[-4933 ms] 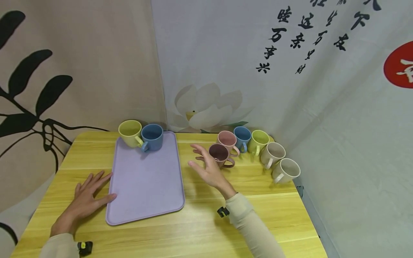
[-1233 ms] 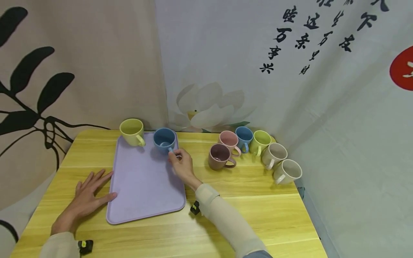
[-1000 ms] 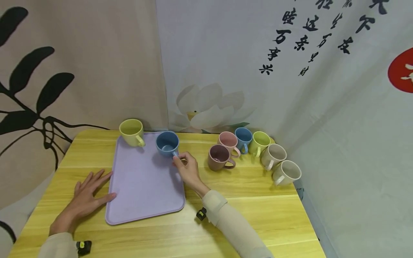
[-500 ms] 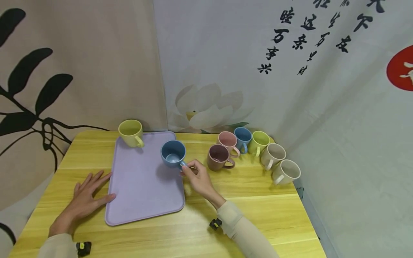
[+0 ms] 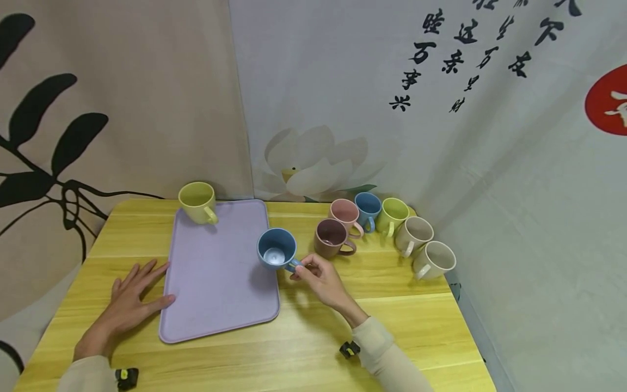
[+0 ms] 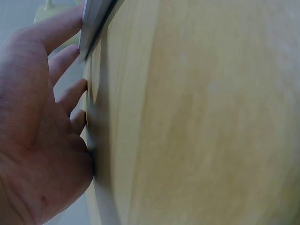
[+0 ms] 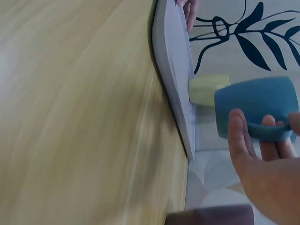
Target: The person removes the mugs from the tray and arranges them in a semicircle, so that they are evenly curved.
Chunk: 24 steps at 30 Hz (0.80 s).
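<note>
By its handle my right hand (image 5: 325,280) pinches a blue mug (image 5: 276,248), held upright above the right edge of the lavender tray (image 5: 220,294). In the right wrist view the blue mug (image 7: 255,105) is lifted off the tray, fingers curled at its handle. My left hand (image 5: 128,305) lies with spread, straight fingers at the tray's left edge, thumb and index touching the rim. The left wrist view shows that hand (image 6: 44,108) against the tray's side. On the tray's far left corner stands a yellow-green mug (image 5: 197,204).
Right of the tray a dark purple mug (image 5: 327,242) stands close to my right hand. Behind it are a pink mug (image 5: 346,211), another blue mug (image 5: 367,207), a lime mug (image 5: 393,213) and two beige mugs (image 5: 415,233) along the wooden table's (image 5: 303,348) right side.
My right hand came from beside the purple mug, took the blue mug by its handle, lifted it from beside the yellow-green mug, and carried it right and nearer. The left hand stayed put.
</note>
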Tool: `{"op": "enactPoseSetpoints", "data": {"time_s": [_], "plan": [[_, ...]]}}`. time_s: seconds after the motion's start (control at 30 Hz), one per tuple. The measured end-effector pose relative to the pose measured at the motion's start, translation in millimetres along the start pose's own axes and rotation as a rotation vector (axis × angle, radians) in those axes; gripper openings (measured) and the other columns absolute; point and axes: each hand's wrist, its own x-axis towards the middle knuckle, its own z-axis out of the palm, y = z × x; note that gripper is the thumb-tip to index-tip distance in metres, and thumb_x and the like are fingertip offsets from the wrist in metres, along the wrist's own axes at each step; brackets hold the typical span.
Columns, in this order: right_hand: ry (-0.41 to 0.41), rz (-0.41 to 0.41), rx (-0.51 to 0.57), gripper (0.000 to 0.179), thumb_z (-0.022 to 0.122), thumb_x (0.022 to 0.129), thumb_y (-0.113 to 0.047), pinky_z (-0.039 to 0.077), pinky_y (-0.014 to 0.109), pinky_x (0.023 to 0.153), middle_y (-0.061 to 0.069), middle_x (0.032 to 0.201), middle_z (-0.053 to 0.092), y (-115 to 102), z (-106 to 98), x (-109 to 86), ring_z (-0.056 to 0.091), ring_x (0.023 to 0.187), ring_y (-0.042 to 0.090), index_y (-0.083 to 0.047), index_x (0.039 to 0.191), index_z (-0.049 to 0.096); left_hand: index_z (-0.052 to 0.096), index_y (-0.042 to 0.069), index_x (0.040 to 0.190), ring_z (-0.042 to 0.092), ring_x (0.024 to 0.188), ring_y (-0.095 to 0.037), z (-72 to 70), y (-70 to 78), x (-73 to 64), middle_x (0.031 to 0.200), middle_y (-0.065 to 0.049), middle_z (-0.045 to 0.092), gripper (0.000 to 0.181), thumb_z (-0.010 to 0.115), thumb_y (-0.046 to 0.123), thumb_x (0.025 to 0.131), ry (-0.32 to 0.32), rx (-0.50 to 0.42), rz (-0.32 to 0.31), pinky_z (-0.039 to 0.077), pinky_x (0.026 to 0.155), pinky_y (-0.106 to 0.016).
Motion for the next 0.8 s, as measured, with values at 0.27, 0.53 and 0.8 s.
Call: {"op": "enactPoseSetpoints", "data": {"time_s": [0.27,0.53,0.8], "plan": [[-0.069,-0.011,0.012,0.017,0.063,0.115,-0.008,0.07,0.049,0.101,0.038,0.113,0.078,5.9,-29.1,-17.3,0.083,0.104,0.049,0.008,0.115,0.066,0.031,0.014,0.18,-0.009,0.17,-0.068,0.1,1.2,-0.1,0.186,-0.035,0.01,0.093,0.077,0.046,0.105,-0.006,-0.005,-0.004,-0.022,0.125,-0.09],[-0.113,-0.022,0.062,0.019,0.061,0.115,-0.006,0.069,0.049,0.104,0.046,0.114,0.07,12.9,-58.3,-36.6,0.087,0.105,0.032,0.013,0.115,0.064,0.029,0.014,0.18,-0.01,0.17,-0.068,-1.8,2.8,0.3,0.186,-0.035,0.01,0.093,0.076,0.047,0.106,-0.014,0.007,-0.014,-0.023,0.126,-0.089],[-0.119,-0.025,0.084,0.021,0.06,0.115,-0.006,0.068,0.054,0.103,0.043,0.112,0.068,12.9,-81.8,-52.2,0.086,0.106,0.031,0.015,0.114,0.062,0.029,0.013,0.18,-0.01,0.17,-0.068,-2.3,4.3,0.2,0.187,-0.035,0.008,0.093,0.076,0.048,0.106,-0.02,0.005,-0.022,-0.022,0.126,-0.089]]}}
